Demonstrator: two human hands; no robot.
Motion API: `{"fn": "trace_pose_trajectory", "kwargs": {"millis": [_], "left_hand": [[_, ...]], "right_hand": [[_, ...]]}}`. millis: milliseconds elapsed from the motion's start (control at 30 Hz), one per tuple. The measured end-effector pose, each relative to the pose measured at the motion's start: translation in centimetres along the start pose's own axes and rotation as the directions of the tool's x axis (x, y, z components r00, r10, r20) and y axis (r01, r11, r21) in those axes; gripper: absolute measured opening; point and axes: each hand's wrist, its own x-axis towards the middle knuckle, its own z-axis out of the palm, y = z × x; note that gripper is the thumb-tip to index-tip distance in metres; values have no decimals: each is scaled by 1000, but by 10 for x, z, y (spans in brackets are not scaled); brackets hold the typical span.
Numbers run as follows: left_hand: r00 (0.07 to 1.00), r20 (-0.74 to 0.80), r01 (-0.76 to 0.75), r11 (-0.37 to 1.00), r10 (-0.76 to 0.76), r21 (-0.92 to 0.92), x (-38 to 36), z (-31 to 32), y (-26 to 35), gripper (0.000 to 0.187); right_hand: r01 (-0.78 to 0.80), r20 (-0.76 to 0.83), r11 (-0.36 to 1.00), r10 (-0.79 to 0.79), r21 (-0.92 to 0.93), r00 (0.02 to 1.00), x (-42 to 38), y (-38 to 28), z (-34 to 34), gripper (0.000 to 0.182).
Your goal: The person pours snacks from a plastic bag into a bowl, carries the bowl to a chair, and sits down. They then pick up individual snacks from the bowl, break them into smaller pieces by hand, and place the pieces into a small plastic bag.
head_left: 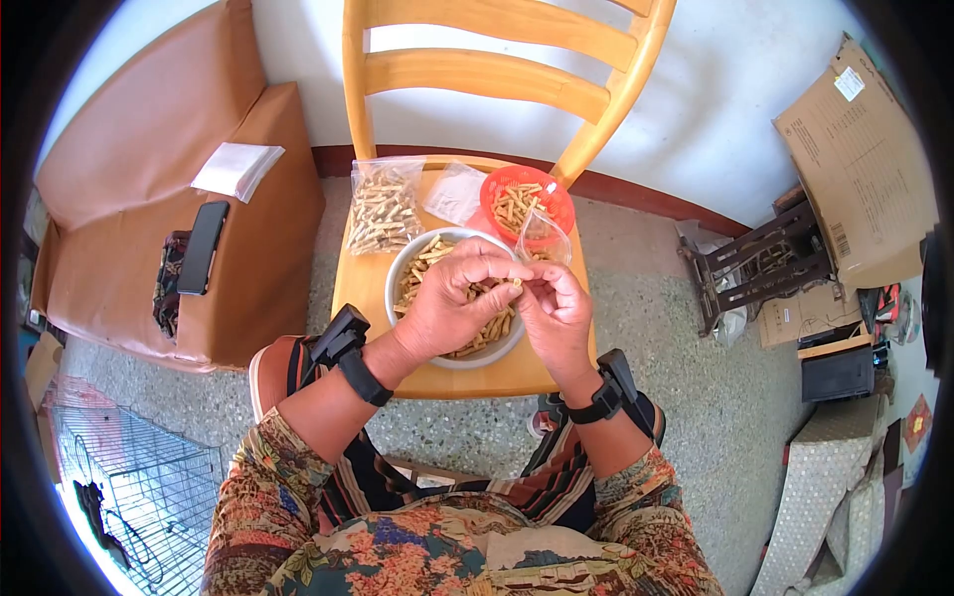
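Over a white bowl (395,260) filled with short tan sticks (425,260), both my hands meet with fingertips together. My left hand (459,298) is closed, its thumb and forefinger pinching a short tan stick (516,283) whose end just shows. My right hand (556,316) is closed too, its thumb and fingers bent in at that same piece, most of which the fingers hide. Just beyond the right hand, a small clear plastic bag (546,236) overlaps the front of a red basket (568,204) holding more of these sticks.
The bowl stands on a wooden chair (363,288). A filled clear bag (386,204) and flat empty bags (455,194) lie at its back. Left is a brown sofa (268,238) with a phone (203,248) and a bag pack (238,171). Cardboard (845,159) leans right; a wire cage (139,487) is lower left.
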Motion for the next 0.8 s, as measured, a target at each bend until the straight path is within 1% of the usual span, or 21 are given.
{"fn": "trace_pose_trajectory", "kwargs": {"millis": [33,100,233,300,433,600,733,800], "left_hand": [[1000,-1,1,1000,-1,0,0,0,-1,16],[998,-16,-63,994,65,88,-1,0,-3,16],[996,-17,-84,989,86,120,-2,-1,-4,16],[1000,-13,-26,998,27,49,-2,0,-2,17],[1000,5,-9,1000,9,-2,-1,-1,1,17],[997,15,-69,998,69,1,-1,-2,-2,17],[999,4,-50,998,51,-41,-1,-1,2,15],[996,-7,-85,996,84,-35,-1,0,3,12]], "right_hand": [[-1,0,1000,1,0,1000,0,0,1,19],[-38,2,999,38,-1,999,-1,-2,2,18],[-39,0,999,39,-1,999,-1,0,2,17],[-50,0,999,50,-10,999,-1,-1,3,17],[-43,-11,999,43,-17,999,-2,-1,2,17],[-20,14,999,21,-40,1000,-2,1,0,18],[-2,26,996,4,-88,1000,-2,2,0,18],[-5,41,997,8,-75,999,-2,3,-1,19]]}}
